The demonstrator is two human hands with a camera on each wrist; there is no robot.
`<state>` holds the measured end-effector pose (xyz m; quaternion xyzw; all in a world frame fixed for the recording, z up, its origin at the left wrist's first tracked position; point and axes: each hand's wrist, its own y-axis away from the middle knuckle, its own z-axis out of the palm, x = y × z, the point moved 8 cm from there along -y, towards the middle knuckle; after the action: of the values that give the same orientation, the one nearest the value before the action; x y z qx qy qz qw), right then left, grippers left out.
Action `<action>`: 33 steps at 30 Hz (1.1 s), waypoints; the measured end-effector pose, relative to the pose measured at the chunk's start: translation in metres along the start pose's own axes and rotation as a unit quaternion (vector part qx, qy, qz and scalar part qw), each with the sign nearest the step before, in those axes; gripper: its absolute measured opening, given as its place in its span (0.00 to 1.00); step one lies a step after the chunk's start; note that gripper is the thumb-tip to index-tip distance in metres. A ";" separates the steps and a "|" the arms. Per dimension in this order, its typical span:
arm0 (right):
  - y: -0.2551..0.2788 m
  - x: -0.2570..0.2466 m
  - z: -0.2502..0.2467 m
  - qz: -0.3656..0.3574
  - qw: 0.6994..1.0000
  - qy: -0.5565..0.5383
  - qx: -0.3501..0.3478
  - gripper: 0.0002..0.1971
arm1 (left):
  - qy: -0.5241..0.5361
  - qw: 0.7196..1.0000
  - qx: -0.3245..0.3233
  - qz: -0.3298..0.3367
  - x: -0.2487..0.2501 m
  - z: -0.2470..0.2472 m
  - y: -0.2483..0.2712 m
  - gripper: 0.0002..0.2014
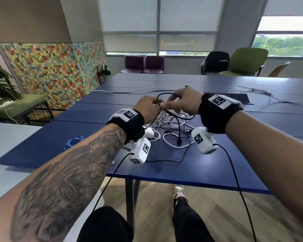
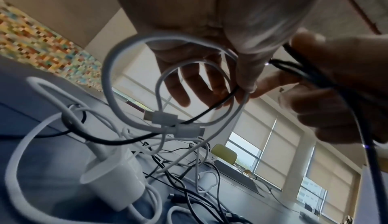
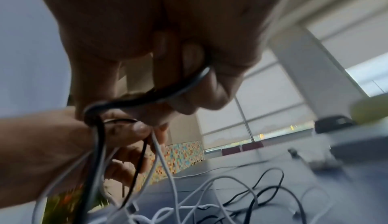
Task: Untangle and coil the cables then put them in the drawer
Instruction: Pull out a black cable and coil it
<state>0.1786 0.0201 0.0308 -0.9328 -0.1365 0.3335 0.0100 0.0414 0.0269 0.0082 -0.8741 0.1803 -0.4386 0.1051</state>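
A tangle of black and white cables (image 1: 173, 130) lies on the blue table (image 1: 208, 165), just under my raised hands. My left hand (image 1: 156, 106) pinches a white cable (image 2: 130, 78) and a thin black strand together at thumb and fingertips (image 2: 243, 93); two white plug ends (image 2: 166, 116) hang in the loops below it. My right hand (image 1: 171, 102) is curled round a black cable (image 3: 168, 98), which loops up (image 1: 164, 96) between the two hands. A white charger block (image 2: 117, 182) sits in the pile by my left wrist.
A coiled blue cable (image 1: 72, 142) lies near the table's left edge. More thin cables (image 1: 255, 92) and a dark mat (image 1: 238, 98) are at the far right. Chairs (image 1: 243, 63) stand behind the table. The table's near edge (image 1: 182, 182) is over my legs.
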 end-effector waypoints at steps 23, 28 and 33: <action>0.001 -0.013 -0.022 0.046 0.962 -0.232 0.139 0.12 | 0.167 0.982 0.077 -0.043 -0.050 -0.009 0.008 0.07; 0.001 -0.019 -0.038 0.015 0.799 -0.587 0.133 0.13 | 0.153 0.984 0.054 -0.077 -0.067 -0.006 0.012 0.10; 0.008 -0.023 -0.058 -0.019 0.865 -0.464 0.187 0.06 | 0.120 0.984 0.078 -0.104 -0.084 -0.017 0.012 0.12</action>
<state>0.1998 0.0105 0.0899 -0.6479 -0.0782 0.7471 0.1258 -0.0208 0.0494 -0.0470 -0.8182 0.0644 -0.5617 0.1046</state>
